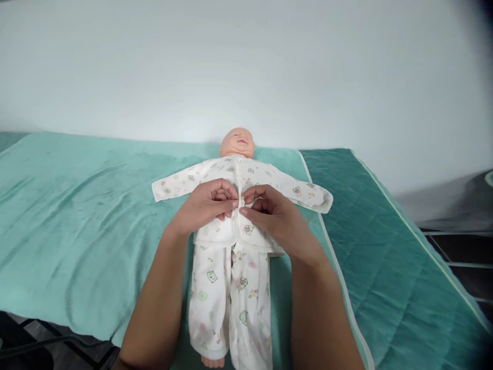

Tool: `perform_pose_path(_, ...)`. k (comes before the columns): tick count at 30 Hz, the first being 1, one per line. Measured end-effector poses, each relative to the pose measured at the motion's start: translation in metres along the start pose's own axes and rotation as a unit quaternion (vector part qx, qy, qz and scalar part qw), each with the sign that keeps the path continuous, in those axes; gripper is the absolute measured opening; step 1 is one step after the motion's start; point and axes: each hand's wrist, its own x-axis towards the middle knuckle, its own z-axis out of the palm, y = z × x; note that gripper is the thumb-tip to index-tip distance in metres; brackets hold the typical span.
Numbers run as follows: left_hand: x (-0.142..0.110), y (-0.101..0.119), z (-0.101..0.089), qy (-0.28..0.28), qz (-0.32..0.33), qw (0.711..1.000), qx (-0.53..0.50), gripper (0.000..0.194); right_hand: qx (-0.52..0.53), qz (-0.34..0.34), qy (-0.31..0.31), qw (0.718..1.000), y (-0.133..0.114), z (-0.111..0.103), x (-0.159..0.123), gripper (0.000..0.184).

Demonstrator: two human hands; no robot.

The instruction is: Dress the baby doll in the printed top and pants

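Observation:
A baby doll (238, 142) lies on its back, dressed in a white patterned shirt (215, 234) and matching trousers (211, 298). My left hand (210, 201) pinches the shirt's front edge at the middle of the chest. Opposite it, my right hand (269, 208) pinches the other side of the same front opening, thumb and forefinger close to a small button. The fingertips of both hands nearly meet there. Higher up, near the collar, the front edges lie together. Both sleeves stretch out sideways, and toes show below one trouser leg.
A light green blanket (96, 205) with a pale border lies under the doll. To the right, a darker green quilted cover (400, 267) spreads over the bed. A white wall (239, 67) rises behind. Dark floor and a cable (42, 343) show at lower left.

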Motion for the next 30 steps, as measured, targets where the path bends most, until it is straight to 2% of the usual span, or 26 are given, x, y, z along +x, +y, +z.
perform_pose_path(30,0.0016,-0.0015,0.0002,0.001,-0.006,1.0,-0.012,0.017,-0.049,-0.018,-0.005,0.999,-0.0044,0.0059,-0.0016,0.023)
